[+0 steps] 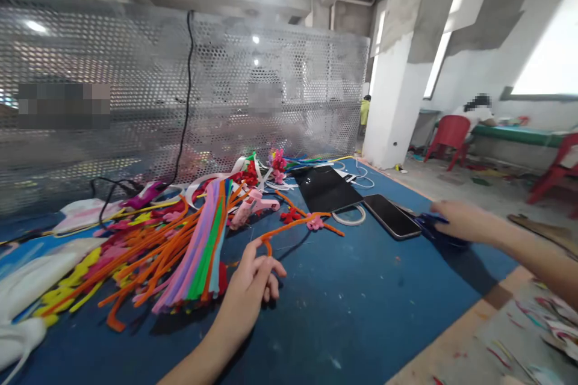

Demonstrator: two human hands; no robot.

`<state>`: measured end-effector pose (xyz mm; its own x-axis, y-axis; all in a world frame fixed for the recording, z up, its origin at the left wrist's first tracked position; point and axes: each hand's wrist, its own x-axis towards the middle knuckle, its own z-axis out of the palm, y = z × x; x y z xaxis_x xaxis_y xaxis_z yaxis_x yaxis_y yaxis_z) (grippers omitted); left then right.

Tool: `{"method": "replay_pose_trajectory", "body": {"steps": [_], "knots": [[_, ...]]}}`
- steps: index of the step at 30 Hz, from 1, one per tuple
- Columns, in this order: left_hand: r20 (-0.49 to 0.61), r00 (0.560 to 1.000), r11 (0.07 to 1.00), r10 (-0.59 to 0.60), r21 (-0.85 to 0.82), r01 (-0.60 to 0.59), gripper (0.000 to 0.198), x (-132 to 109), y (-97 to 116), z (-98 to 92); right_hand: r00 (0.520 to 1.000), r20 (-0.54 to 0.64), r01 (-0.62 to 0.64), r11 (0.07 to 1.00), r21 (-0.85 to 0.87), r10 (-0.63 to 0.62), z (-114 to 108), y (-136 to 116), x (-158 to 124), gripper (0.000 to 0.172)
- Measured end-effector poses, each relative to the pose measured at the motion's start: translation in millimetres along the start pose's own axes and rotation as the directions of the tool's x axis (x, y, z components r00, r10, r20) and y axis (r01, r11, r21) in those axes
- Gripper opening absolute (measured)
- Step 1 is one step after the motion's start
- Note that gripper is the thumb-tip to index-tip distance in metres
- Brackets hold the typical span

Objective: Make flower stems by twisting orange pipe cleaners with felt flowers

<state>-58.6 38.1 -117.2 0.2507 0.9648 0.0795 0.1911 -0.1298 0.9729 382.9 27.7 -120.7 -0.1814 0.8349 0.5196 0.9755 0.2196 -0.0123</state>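
Note:
My left hand (pixel 257 280) is closed, with thumb and index finger pinching a bent orange pipe cleaner (pixel 289 227) above the blue table. A small pink flower shape (pixel 315 223) sits near that pipe cleaner's far end, and a red one (pixel 290 215) lies just beyond. At the table's right edge, my right hand (pixel 463 221) has its fingers on the dark blue handles of a pair of scissors (pixel 440 231). Their blades point toward a black phone (pixel 392 216). Beside my left hand lies a bundle of coloured pipe cleaners (pixel 205 252), purple, green, orange and light blue.
A pink glue gun (pixel 253 207) lies behind the bundle. Loose orange pipe cleaners (pixel 153 252) spread leftward. A black flat sheet (pixel 329 189) and a white ring (pixel 350 216) are further back. A perforated metal screen (pixel 271 102) with a hanging black cable (pixel 187 96) borders the table.

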Motion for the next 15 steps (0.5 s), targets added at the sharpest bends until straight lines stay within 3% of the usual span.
{"method": "replay_pose_trajectory", "body": {"steps": [1,3,4,7,9,15], "knots": [[0.013,1.0,1.0,0.006,0.003,-0.006,0.037,0,1,0.0,0.981,0.195,-0.003,1.0,0.025,-0.002,-2,9,-10,0.011],[0.035,0.999,1.0,0.019,0.014,-0.02,0.029,0,3,0.5,0.933,0.352,-0.082,0.997,0.014,0.072,-3,18,-22,0.013],[0.042,0.999,0.999,0.029,0.026,-0.03,0.027,-1,4,0.8,0.923,0.37,-0.116,0.993,0.004,0.106,-2,19,-25,0.015],[0.019,0.997,0.993,0.071,0.09,-0.073,0.024,-3,5,1.0,0.925,0.332,-0.181,0.983,-0.033,0.182,2,14,-22,0.009],[-0.014,0.994,0.984,0.109,0.143,-0.105,0.024,-6,6,0.2,0.916,0.316,-0.237,0.969,-0.07,0.247,1,10,-16,0.014],[-0.091,0.973,0.939,0.21,0.297,-0.175,0.027,-13,12,-2.4,0.891,0.163,-0.425,0.905,-0.031,0.424,-38,-6,-5,0.029]]}}
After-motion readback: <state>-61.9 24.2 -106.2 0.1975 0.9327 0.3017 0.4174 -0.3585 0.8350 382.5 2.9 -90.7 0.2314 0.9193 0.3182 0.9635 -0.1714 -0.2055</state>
